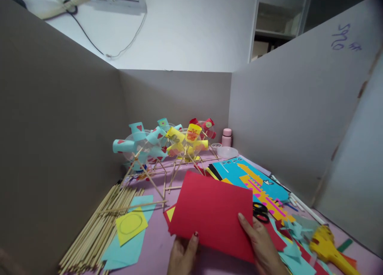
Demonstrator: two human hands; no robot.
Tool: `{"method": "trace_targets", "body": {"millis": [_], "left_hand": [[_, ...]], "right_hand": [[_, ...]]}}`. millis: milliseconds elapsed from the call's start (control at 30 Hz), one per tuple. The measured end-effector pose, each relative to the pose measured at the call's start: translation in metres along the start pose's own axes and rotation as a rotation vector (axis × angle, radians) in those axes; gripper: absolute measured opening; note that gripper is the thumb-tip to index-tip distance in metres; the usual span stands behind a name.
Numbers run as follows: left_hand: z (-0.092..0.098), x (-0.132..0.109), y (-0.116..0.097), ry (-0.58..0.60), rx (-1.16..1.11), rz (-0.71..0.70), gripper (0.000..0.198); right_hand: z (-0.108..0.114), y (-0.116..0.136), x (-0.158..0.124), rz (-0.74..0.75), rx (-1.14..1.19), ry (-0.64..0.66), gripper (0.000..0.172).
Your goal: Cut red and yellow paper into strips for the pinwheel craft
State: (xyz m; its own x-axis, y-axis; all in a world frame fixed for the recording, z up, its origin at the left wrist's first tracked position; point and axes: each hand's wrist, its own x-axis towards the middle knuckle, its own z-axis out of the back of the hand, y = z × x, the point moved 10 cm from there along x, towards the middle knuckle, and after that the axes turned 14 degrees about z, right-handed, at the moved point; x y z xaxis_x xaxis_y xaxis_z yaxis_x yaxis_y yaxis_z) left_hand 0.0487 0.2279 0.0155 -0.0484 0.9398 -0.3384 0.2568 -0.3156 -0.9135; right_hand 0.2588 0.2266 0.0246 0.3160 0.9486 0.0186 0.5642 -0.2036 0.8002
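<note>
Both my hands hold up a red sheet of paper (214,211) over the pink table (155,247). My left hand (182,255) pinches its lower left edge with the thumb on top. Along the sheet's lower right edge lies my right hand (261,245), its thumb pressed on the face. Black scissors (260,212) lie just right of the sheet, partly hidden by it.
A bundle of wooden sticks (98,227) lies at the left beside a yellow square (131,224) on light blue paper. Paper windmill wheels (161,143) stand at the back. A yellow glue gun (329,245) and paper scraps lie right. Grey partitions wall the desk.
</note>
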Motion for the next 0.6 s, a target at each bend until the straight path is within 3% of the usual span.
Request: {"method": "trace_targets", "body": {"millis": [133,300,400,467,600], "left_hand": [[-0.004,-0.004,0.011,0.071,-0.222,0.191,0.044],[0.0,-0.014,0.001,0.038,-0.457,0.193,0.022],[0.002,-0.011,0.004,0.014,-0.511,0.214,0.007],[0.002,-0.009,0.012,0.005,-0.54,0.237,0.006],[-0.01,-0.016,0.018,0.099,-0.318,0.134,0.024]], "right_hand": [[-0.009,-0.011,-0.009,-0.03,-0.015,0.088,0.056],[-0.011,-0.031,-0.022,-0.073,-0.217,0.19,0.045],[-0.013,-0.035,-0.026,-0.098,-0.053,0.131,0.043],[-0.018,-0.041,-0.03,-0.121,0.008,0.114,0.045],[-0.038,-0.052,-0.041,-0.071,-0.222,0.271,0.05]]}}
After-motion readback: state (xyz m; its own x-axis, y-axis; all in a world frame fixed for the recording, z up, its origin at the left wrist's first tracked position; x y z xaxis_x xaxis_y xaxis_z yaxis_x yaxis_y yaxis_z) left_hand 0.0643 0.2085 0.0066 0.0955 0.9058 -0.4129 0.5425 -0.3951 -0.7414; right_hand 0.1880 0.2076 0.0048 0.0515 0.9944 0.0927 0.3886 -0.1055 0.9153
